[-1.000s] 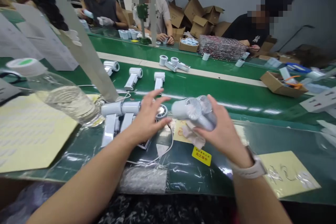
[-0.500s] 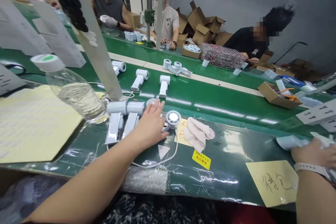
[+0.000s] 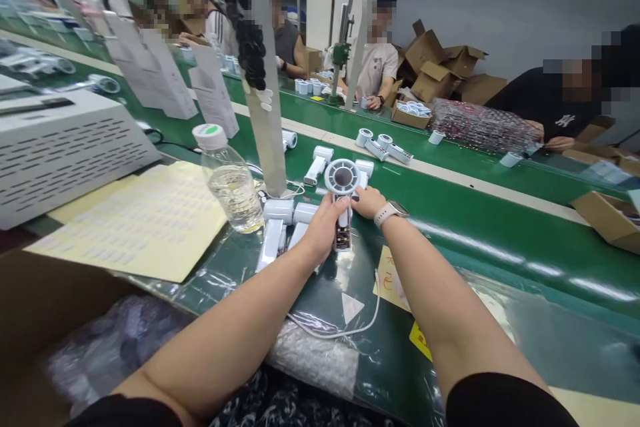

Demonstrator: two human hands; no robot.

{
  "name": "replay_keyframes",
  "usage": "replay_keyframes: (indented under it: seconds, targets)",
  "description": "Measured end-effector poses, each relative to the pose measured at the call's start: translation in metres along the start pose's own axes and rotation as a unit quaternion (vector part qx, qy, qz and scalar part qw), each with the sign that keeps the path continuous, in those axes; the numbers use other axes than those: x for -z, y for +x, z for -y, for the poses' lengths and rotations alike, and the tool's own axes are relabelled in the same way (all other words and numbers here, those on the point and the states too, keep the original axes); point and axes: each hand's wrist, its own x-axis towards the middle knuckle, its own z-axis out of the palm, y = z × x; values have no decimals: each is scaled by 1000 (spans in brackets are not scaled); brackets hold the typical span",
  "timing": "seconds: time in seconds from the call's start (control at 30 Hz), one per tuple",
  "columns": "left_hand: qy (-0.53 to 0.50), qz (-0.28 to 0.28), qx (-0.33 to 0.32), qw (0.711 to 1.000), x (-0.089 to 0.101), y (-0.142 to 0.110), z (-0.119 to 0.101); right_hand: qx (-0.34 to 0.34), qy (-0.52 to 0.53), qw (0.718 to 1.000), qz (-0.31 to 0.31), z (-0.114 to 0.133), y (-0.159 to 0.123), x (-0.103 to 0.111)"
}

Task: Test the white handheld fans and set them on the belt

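My left hand is closed around a white handheld fan, held upright with its round grille facing me. The handle's front is open, showing parts inside. Just right of it is my right hand, wearing a pale watch strap, fingers curled. Its fingertips are partly hidden, so what they grip is unclear. Right behind them another fan rests on the green belt. Two fans lie beside my left forearm, partly covered by it. A white cable curves over the bench below.
A water bottle stands by a metal post. Left are a yellow sheet and a vented white box. More fans lie on the belt. Co-workers sit across it, near cardboard boxes.
My right hand has come from the far right to the middle, beside my left. The left hand has lifted a fan upright. The view has turned left.
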Motion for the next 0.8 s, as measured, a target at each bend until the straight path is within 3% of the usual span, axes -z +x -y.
replay_keyframes:
  seconds: [0.07,0.17,0.27,0.33,0.47,0.57,0.63,0.7,0.8]
  targets:
    - [-48,-1,18,999,-1,2,1,10,7,1000,17,19,2,11]
    - [-117,9,59,991,-3,1,0,53,36,997,42,24,-16,39]
    - [-174,35,97,979,-5,0,-1,116,73,989,55,19,-59,61]
    - [-187,51,110,975,-6,-1,-2,149,90,984,39,14,-94,65]
    - [-200,119,136,963,-5,-7,-3,182,193,962,-59,-3,-154,50]
    - [-192,138,96,967,-5,-13,-6,122,310,939,-82,-18,-173,30]
    - [-181,134,45,973,-5,-14,-8,26,242,967,-79,-22,-176,15]
    - [-177,139,11,974,-4,-14,-11,-29,94,994,-50,-17,-176,-2]
    - [-173,158,4,972,-2,-13,-16,12,8,1000,-2,1,-178,-21]
